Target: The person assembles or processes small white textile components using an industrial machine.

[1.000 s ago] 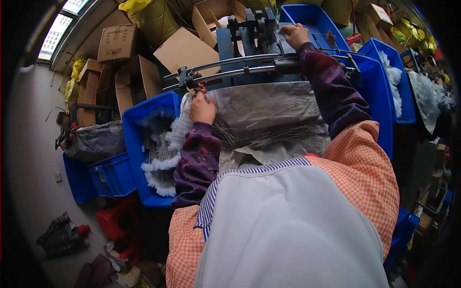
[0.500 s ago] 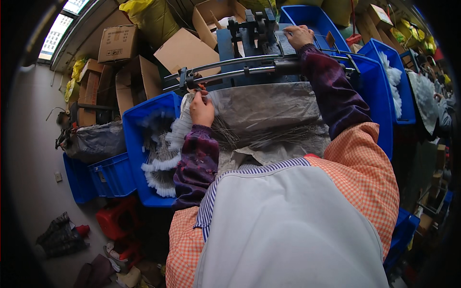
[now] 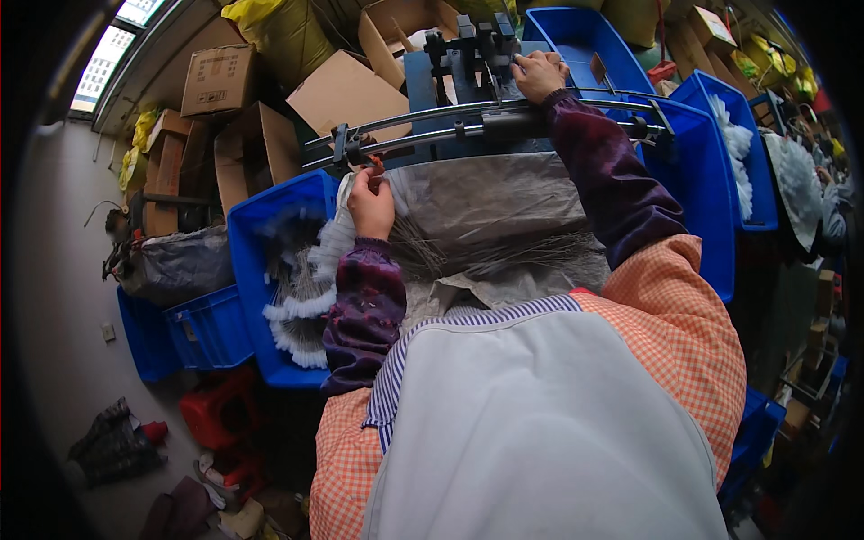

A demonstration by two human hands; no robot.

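A dark metal machine (image 3: 472,63) stands ahead of me, with two steel rails (image 3: 409,124) running across its front. At the left end of the rails, my left hand (image 3: 371,205) is closed in a pinch beside a small orange-red part (image 3: 374,166); what its fingertips hold is hidden. My right hand (image 3: 542,76) reaches over the rails to the machine's right side, its fingers bent together by the upright dark blocks. Anything between them is too small to make out. Below the rails, thin metal wires (image 3: 504,256) lie on a grey cloth (image 3: 504,193) across my front.
To the left, a blue bin (image 3: 236,261) holds several white-bristled brushes with wire stems (image 3: 301,310). More blue bins (image 3: 576,36) stand behind and right of the machine, one with white bristles (image 3: 736,148). Open cardboard boxes (image 3: 351,99) crowd the back left. A red stool (image 3: 216,409) is at lower left.
My right hand has moved left, closer to the machine's upright blocks, and a sliding part on the rails has shifted left with the arm. My left hand has barely shifted.
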